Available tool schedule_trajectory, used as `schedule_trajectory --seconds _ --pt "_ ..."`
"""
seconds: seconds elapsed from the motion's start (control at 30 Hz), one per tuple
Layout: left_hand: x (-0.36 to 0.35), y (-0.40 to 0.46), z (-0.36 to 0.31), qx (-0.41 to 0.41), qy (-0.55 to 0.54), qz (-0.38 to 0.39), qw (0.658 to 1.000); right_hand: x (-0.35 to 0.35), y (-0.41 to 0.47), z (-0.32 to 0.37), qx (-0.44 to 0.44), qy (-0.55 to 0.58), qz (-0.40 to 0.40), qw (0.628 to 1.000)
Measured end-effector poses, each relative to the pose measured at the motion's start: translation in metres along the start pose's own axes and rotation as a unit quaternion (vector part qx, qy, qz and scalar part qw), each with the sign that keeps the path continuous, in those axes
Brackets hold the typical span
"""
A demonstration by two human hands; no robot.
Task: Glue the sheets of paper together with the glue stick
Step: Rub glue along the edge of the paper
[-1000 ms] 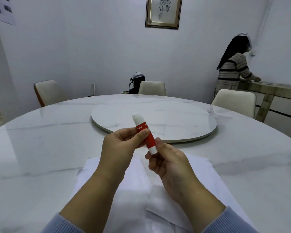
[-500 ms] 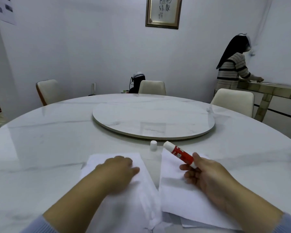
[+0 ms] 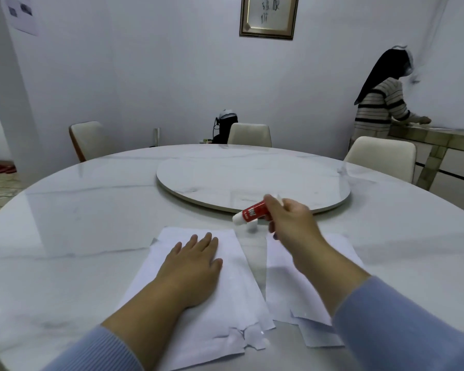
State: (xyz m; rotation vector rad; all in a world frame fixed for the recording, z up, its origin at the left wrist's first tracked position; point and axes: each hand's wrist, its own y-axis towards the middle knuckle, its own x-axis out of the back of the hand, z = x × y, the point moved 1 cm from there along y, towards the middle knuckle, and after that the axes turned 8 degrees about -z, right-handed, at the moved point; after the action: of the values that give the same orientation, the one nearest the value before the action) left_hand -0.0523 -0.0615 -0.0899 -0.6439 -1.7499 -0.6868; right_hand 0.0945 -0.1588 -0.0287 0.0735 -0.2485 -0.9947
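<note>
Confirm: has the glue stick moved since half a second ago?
Yes. The glue stick, gripped by the right hand, moved away from the person, off the right sheet, toward the turntable.

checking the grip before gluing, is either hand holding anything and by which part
The right hand grips the glue stick by its rear end, tip pointing left. The left hand holds nothing; it rests flat on the left sheet of paper.

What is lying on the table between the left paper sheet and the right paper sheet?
In the head view, only a bare strip of marble table separates the left sheet from the right sheet. The cap stands just beyond that gap.
</note>
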Motion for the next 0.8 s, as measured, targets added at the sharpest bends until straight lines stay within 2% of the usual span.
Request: schedule_trajectory --seconds 0.13,0.33,0.57,0.8 --pt "-0.002 0.003 0.001 0.012 0.000 0.000 1.000 -0.035 -0.001 -0.009 0.125 -0.143 0.040 0.981" --pt "-0.003 0.005 0.002 0.010 0.007 0.010 1.000 -0.044 0.002 -0.016 0.188 -0.230 0.086 0.951" --pt "-0.004 0.007 0.001 0.011 0.018 0.023 1.000 -0.018 -0.013 -0.014 0.260 -0.227 0.134 0.929" --pt "-0.003 0.007 0.000 0.011 0.018 0.020 1.000 0.006 -0.048 -0.014 0.204 -0.124 0.227 0.944"
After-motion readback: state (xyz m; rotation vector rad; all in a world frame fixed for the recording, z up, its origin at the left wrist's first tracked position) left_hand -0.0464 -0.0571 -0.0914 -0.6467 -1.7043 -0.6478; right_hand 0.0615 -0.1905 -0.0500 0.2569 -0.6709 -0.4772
